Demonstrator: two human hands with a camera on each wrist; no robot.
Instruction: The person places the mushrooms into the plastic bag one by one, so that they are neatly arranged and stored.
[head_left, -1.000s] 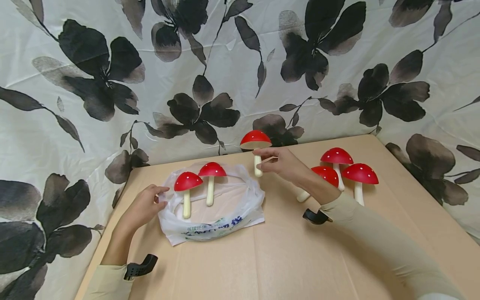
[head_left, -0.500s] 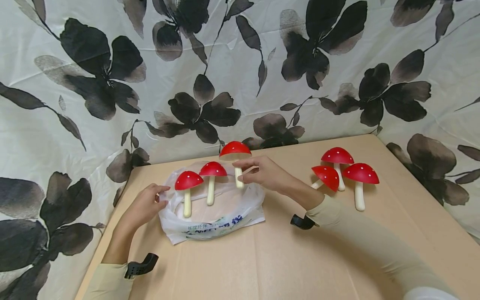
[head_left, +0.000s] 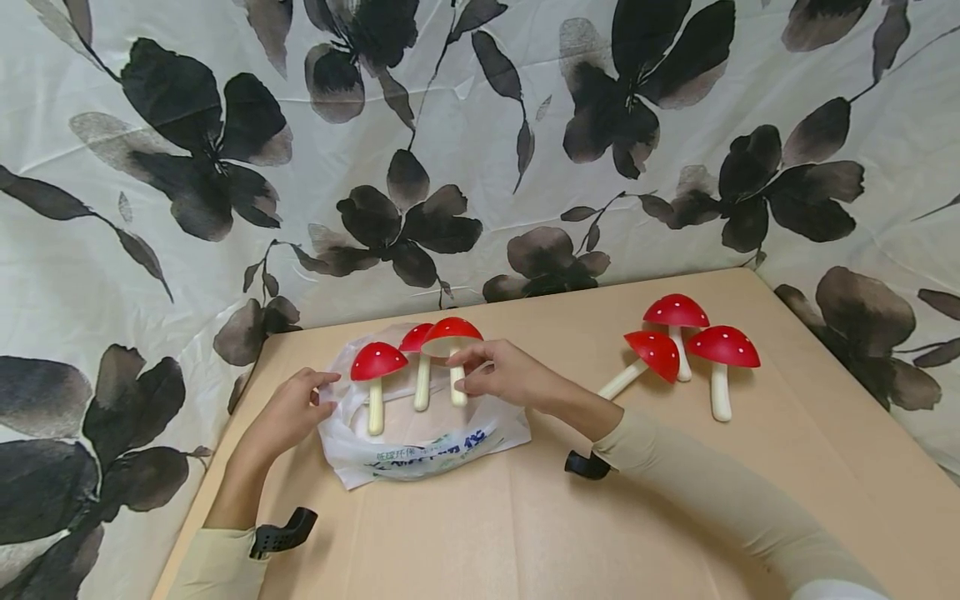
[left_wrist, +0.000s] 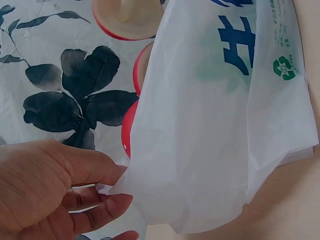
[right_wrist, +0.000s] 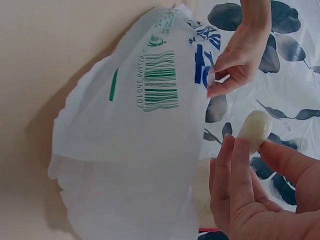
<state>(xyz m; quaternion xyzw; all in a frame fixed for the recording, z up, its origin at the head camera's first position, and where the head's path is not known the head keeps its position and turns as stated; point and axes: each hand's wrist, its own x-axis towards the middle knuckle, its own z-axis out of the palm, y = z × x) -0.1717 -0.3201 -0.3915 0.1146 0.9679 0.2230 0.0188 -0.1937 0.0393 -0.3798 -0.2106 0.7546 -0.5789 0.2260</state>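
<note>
A white plastic bag [head_left: 442, 458] with blue and green print lies with its mouth spread open. My left hand [head_left: 281, 412] pinches the bag's left edge between thumb and fingers, plain in the left wrist view. Two red-capped toy mushrooms, one [head_left: 377, 362] at the left and one [head_left: 415, 337] partly covered, stand inside the bag's mouth. Over the bag's right part, my right hand [head_left: 517, 375] pinches the pale stem of a third toy mushroom [head_left: 452, 332], its cap overlapping the middle one. The right wrist view shows that stem's rounded end [right_wrist: 256, 129] between thumb and fingers.
To the right on the wooden table [head_left: 525, 508] are three more toy mushrooms: two upright, one [head_left: 675, 311] at the back and one [head_left: 723, 347] at the right, and one tilted mushroom [head_left: 652, 356]. A floral cloth [head_left: 487, 150] hangs behind the table.
My right hand has carried its mushroom leftward and down, from beyond the bag's right edge to over its mouth. My left hand has stayed at the bag's edge.
</note>
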